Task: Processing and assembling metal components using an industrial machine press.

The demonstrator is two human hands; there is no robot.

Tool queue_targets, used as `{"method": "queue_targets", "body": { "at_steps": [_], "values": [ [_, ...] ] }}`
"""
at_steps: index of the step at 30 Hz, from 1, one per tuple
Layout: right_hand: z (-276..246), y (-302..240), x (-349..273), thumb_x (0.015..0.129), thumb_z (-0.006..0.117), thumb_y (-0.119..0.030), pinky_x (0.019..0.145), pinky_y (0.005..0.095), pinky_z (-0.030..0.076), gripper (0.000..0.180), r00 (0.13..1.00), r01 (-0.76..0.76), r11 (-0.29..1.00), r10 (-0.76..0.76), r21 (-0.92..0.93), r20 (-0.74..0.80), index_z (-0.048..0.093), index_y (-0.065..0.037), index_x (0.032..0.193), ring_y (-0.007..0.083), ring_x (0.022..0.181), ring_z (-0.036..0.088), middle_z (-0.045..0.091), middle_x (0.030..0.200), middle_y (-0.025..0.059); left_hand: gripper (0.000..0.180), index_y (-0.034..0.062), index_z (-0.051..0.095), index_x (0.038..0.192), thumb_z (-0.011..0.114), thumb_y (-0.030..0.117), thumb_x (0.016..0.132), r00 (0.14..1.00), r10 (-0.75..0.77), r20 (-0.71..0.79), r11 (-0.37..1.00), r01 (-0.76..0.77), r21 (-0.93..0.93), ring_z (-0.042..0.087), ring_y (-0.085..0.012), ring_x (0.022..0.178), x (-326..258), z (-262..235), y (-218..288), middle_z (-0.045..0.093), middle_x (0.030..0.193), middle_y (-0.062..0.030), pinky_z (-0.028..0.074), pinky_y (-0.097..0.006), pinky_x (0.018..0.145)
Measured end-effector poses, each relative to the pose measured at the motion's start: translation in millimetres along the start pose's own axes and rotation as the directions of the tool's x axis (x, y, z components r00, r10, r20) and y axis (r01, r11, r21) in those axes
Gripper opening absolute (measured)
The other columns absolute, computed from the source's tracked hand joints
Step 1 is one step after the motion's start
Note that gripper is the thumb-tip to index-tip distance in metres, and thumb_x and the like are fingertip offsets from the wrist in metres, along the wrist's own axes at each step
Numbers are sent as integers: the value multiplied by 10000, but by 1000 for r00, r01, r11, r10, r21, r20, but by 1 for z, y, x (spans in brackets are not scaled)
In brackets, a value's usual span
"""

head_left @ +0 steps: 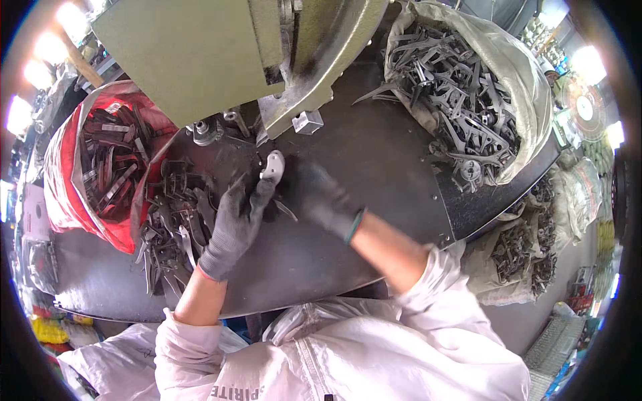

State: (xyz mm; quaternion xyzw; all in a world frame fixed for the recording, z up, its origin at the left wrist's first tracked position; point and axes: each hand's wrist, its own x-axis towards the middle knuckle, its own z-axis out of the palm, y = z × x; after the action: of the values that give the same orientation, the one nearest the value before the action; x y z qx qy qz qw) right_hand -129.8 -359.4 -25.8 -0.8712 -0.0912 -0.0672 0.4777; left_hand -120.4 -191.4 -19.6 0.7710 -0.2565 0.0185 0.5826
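Just before the green machine [194, 60], the left hand [239, 217] grasps a silvery part [273, 166]; blurred right hand [326, 204]: grip I can't tell.

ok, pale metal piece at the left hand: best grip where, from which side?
Probably pinch the rounded far end of the pale metal piece across its curved edges, coming from the right: that end juts past the left hand, which is at the near end.
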Motion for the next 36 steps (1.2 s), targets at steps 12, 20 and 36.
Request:
{"method": "queue_targets", "body": {
  "at_steps": [12, 20, 36],
  "values": [
    [-153, 93, 32, 860, 591, -297, 679, 403, 511, 352, 885, -433, 716, 224, -547, -407, 588, -85, 1141, 305, 813, 649, 660, 889, 161, 319, 42, 524, 1225, 405, 179, 962, 286, -664, 691, 548, 815, 189, 507, -197, 1148, -16, -10, 57, 462, 1311, -144, 430, -333, 929],
    [-111, 30, -10, 846, 484, -9, 489, 238, 459, 359, 868, -230, 930, 329, 286, -372, 543, -48, 1197, 93, 599, 564, 602, 772, 65, 295, 23, 542, 1141, 453, 216, 937, 729, -446, 519, 862, 505, 32, 513, -236, 1113, -27, -2, -19, 522, 1201, -164, 409, -363, 949],
    [-16, -25, 13, 866, 538, -20, 527, 230, 480, 254, 930, -334, 637, 342, 695, 133, 544, 20, 1117, 108, 631, 603, 612, 862, 67, 255, -44, 551, 1108, 463, 61, 894, 961, 92, 263, 902, -192, 387, 603, -233, 859, 33, -31, -37, 621, 997, -149, 482, -319, 804]
  ]
}}
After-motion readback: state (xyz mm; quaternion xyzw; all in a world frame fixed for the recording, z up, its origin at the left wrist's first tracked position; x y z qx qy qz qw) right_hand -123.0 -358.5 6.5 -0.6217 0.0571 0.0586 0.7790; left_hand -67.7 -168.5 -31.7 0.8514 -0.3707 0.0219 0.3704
